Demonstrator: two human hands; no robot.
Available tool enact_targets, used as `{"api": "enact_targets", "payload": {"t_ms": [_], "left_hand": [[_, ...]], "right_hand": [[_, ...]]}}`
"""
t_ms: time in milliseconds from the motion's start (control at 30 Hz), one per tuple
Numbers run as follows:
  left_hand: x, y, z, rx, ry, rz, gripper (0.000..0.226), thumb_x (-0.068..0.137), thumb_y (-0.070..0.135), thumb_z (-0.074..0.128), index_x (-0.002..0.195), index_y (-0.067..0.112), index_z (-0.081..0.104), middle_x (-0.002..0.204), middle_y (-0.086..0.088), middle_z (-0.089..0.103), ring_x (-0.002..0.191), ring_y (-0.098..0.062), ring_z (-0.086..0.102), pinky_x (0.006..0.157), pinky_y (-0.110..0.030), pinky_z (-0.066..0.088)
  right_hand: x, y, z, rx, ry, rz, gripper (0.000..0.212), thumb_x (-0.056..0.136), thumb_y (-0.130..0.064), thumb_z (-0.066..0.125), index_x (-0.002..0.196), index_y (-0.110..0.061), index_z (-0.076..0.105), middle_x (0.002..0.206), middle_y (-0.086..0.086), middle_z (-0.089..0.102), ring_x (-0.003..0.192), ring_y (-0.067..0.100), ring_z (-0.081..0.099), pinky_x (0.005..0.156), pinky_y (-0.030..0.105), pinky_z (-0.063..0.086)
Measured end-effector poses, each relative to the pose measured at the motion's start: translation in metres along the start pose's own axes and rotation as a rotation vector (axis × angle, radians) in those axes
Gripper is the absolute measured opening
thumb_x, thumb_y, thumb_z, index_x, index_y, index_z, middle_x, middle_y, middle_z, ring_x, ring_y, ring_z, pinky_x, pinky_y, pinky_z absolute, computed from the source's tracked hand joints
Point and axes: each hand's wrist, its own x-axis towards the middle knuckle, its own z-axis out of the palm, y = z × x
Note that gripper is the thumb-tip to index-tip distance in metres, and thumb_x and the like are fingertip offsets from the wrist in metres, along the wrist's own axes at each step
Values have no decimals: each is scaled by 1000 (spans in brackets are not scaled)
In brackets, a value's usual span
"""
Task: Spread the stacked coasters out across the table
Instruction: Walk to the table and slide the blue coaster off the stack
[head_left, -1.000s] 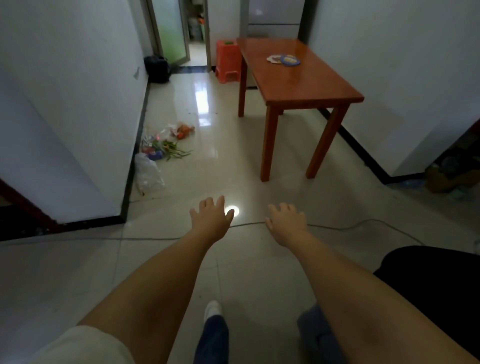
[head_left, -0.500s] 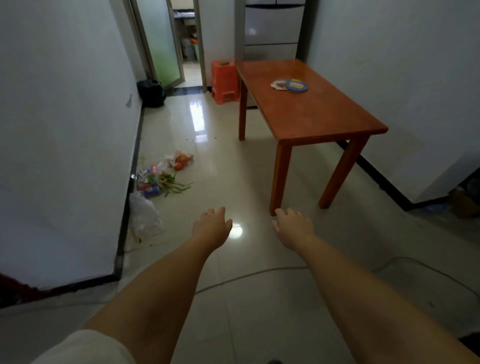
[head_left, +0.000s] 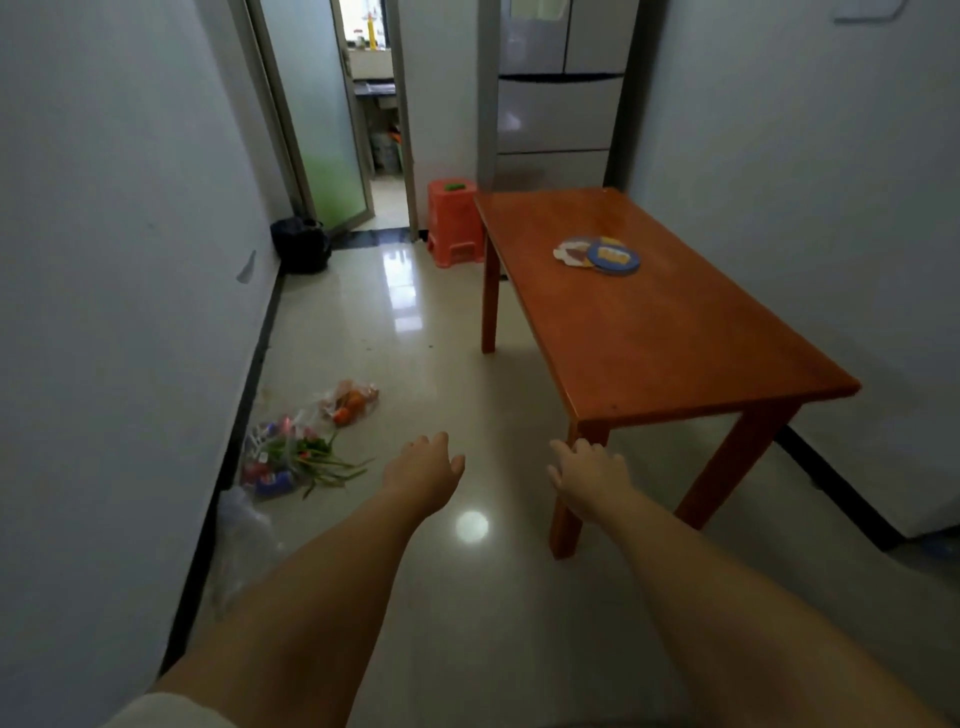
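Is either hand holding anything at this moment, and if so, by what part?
Nothing is held. The left hand and right hand are both open and empty above the floor; the coasters lie untouched on the table.

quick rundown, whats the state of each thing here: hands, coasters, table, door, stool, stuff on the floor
left hand: open, empty, held out over the floor
right hand: open, empty, short of the table
coasters: bunched, overlapping, on the table's far half
table: upright, bare but for the coasters
glass door: open
orange stool: upright by the table's far corner
bags of groceries: lying on the floor by the wall
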Motion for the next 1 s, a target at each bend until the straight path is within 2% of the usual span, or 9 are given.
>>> {"api": "enact_targets", "payload": {"t_ms": [233,367,667,867,1000], "left_hand": [[139,14,-42,-23,34,-4,54,97,41,36,141,11,39,140,-17,49,126,-33,49,101,-44,44],[235,6,-59,9,40,8,52,96,41,37,139,11,41,139,-17,50,126,-33,48,98,-44,45],[474,33,-144,82,35,182,52,95,43,39,138,14,42,137,-15,50,124,-33,49,96,-47,46],[585,108,-145,74,-85,360,50,95,43,39,134,12,45,132,-18,52,118,-36,53,98,-49,48],[654,175,-128,110,-146,478,55,95,44,38,140,11,39,139,-18,47,125,-36,47,105,-49,43]], "right_hand": [[153,-19,-46,-21,17,-96,48,97,-39,31,142,-21,34,140,14,46,128,34,44,102,48,35],[241,-23,-58,-27,32,-67,47,98,-39,31,141,-21,35,139,14,46,128,34,44,102,48,36],[429,-10,-110,97,100,208,43,98,-42,31,135,-23,38,132,11,52,120,30,50,96,46,39],[508,39,-136,113,94,403,47,98,-42,30,141,-23,34,137,11,49,124,30,47,98,46,39],[561,92,-147,136,72,512,50,99,-42,28,145,-22,29,143,12,43,130,31,42,102,48,37]]}}
